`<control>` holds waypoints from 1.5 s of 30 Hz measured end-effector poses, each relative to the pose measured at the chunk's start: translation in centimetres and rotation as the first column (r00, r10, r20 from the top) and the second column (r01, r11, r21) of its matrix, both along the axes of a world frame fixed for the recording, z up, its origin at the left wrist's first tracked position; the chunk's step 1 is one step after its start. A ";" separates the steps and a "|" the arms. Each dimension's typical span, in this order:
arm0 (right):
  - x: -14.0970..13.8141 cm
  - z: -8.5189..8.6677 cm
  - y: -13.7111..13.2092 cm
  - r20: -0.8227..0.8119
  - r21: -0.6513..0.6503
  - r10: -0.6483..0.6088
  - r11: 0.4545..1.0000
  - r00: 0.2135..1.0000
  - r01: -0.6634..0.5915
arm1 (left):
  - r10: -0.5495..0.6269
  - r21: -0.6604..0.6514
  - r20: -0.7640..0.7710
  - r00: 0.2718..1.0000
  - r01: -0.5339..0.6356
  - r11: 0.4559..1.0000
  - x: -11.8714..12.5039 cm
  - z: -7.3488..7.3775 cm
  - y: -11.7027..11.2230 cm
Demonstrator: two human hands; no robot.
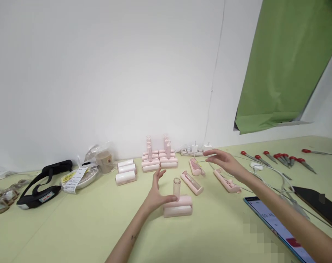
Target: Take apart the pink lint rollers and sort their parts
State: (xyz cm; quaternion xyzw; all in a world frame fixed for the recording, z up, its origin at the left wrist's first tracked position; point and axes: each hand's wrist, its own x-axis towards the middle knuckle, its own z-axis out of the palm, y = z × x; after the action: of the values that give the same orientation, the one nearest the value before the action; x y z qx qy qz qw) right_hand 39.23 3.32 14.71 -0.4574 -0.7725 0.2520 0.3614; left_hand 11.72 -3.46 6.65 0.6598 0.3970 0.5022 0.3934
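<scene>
Left hand [154,195], open, rests its thumb by the upright tube [176,188]—seemingly to steady the pink roller [179,210]—while the open, empty right hand [223,160] hovers at its two o'clock.

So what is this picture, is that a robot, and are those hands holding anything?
There's no robot here: these are one person's two bare hands. The only picture comes from a camera worn on that person's head, looking forward and down.

The left hand is open beside a pink roller with an upright tube. Its thumb seems to touch near the tube's bottom, but the hand isn't wrapped around it. The right hand is raised and open, so neither hand seems to be gripping anything.

On the pale green table there are also more pink rollers by the wall, white rolls, a phone and tools with red ends.
</scene>
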 end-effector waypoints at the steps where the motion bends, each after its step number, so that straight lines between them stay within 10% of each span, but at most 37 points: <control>1: 0.7 -0.4 0.8 0.143 0.034 -0.099 0.995 0.985 0.095 | -0.031 0.006 0.046 0.998 0.031 1.000 1.1 1.1 0.4; 5: 1.7 -3.4 3.7 0.485 0.088 -0.298 0.952 0.822 0.293 | -0.067 -0.069 0.249 0.966 0.087 0.994 5.3 3.0 1.5; 15: 4.8 -6.8 5.1 0.707 -0.038 -0.360 0.840 0.608 0.542 | 0.064 -0.253 0.330 0.942 0.023 0.967 6.7 1.0 2.5; 27: 4.8 -7.0 2.9 0.543 -0.066 -0.416 0.845 0.730 0.531 | 0.137 -0.263 0.357 0.924 -0.042 0.964 5.8 0.8 0.4; 32: 1.0 -4.2 0.9 0.253 -0.005 -0.344 0.934 0.904 0.357 | 0.095 -0.250 0.412 0.906 0.012 0.968 5.7 0.6 0.3; 35: -4.0 -3.2 -1.2 -0.098 -0.074 0.001 0.997 0.995 -0.009 | 0.062 -0.271 0.519 0.853 0.095 0.958 5.6 0.7 0.2; 37: -7.2 -3.0 -2.7 -0.341 -0.095 0.210 0.962 0.916 -0.256 | 0.062 -0.313 0.580 0.813 0.152 0.937 5.5 0.9 0.1; 45: -10.6 -3.1 -5.2 -0.300 -0.087 0.348 0.917 0.888 -0.389 | 0.089 -0.383 0.601 0.794 0.188 0.905 5.6 1.1 0.2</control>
State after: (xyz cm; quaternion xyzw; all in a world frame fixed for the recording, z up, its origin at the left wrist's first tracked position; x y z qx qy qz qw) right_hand 28.60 -1.86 11.59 -0.2871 -0.7662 0.4334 0.3777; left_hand 17.35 -3.22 7.74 0.3731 0.3314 0.5774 0.6462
